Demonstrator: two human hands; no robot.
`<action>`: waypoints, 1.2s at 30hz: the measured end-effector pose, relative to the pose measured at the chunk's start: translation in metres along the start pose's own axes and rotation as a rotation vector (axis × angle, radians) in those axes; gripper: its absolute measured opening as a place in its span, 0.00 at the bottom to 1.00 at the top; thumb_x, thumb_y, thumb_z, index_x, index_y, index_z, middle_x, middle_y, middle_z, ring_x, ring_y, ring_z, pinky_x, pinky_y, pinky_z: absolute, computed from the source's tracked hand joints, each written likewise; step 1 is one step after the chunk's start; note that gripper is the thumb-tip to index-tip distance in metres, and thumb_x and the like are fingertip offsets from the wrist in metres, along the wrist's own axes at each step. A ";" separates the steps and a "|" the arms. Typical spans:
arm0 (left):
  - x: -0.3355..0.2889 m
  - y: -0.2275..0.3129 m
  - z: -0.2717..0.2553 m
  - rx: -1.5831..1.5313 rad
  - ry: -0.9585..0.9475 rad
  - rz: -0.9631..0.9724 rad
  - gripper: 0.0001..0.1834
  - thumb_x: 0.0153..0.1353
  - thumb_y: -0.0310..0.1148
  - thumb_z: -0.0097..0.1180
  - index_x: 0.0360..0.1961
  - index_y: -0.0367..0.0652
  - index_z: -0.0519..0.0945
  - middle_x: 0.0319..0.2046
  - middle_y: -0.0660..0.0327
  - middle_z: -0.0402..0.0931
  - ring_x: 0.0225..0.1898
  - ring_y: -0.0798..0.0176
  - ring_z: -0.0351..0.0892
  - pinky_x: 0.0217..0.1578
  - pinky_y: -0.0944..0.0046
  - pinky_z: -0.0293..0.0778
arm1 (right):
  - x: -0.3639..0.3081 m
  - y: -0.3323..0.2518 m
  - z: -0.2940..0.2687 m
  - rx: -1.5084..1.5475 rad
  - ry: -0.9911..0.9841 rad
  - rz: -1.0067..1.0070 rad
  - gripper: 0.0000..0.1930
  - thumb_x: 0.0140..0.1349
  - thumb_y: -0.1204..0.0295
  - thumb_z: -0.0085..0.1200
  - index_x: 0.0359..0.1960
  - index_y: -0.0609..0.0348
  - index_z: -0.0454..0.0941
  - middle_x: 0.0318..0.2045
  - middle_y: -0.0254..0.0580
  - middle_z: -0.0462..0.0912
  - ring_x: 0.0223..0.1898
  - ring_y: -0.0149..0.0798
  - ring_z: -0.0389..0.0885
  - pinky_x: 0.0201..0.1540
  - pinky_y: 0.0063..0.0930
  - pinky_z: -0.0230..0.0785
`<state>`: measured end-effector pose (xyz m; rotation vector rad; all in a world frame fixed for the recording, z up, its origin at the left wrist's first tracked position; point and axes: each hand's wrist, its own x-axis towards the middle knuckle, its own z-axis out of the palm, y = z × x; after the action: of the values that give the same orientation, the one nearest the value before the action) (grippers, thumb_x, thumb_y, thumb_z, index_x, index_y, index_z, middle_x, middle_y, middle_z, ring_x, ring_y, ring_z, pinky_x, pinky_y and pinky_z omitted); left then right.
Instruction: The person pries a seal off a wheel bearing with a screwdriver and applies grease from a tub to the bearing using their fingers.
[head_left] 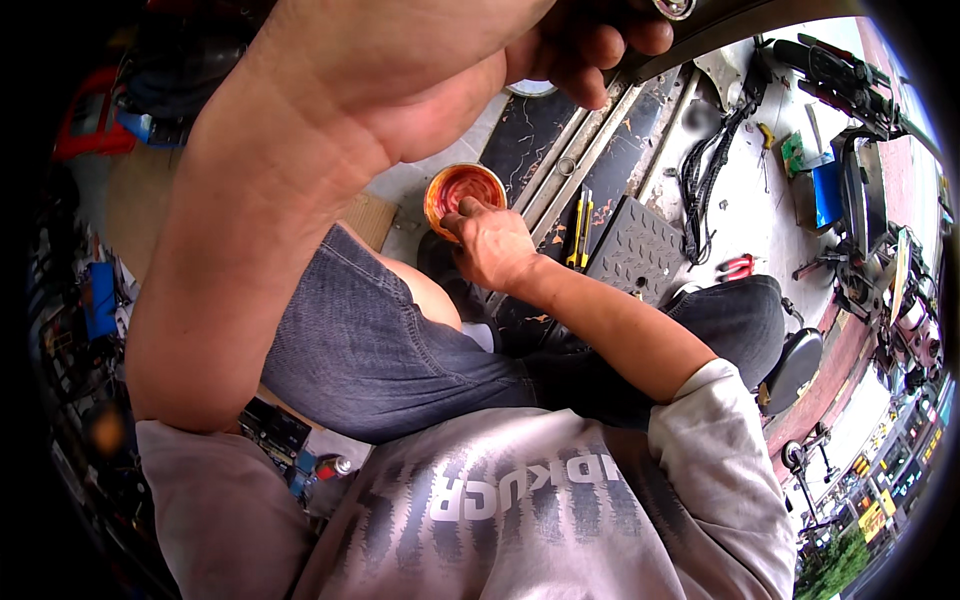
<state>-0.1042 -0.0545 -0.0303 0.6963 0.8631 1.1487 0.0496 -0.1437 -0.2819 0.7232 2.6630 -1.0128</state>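
My raised left forearm fills the upper left, and my left hand (430,70) reaches to the top edge. Its fingers curl beside a round metal end (675,8); whatever they hold is mostly cut off by the edge and in shadow. Lower down, my right hand (492,248) is at a small round tub (430,207) with a red, grease-like smear (470,184) inside. The fingers bend over the near rim with their tips inside the tub, gripping its edge. The thumb is largely hidden.
A yellow utility knife (581,228) lies right of the tub, beside metal rails (570,165) and a dark tread plate (640,245). Red-handled pliers (737,267), black cables (700,170) and a yellow-handled screwdriver (766,135) lie farther right. A dark curved frame (750,22) crosses overhead.
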 end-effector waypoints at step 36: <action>0.004 0.004 0.019 -0.128 -0.023 -0.042 0.21 0.84 0.45 0.46 0.45 0.39 0.83 0.34 0.56 0.84 0.30 0.64 0.81 0.33 0.62 0.80 | -0.004 0.019 -0.050 0.402 0.012 0.108 0.20 0.56 0.64 0.65 0.50 0.54 0.86 0.44 0.53 0.89 0.50 0.52 0.88 0.57 0.43 0.78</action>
<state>-0.0894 -0.0501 -0.0185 0.5830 0.7739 1.1456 0.0617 -0.0997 -0.2539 0.9370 2.4204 -1.5365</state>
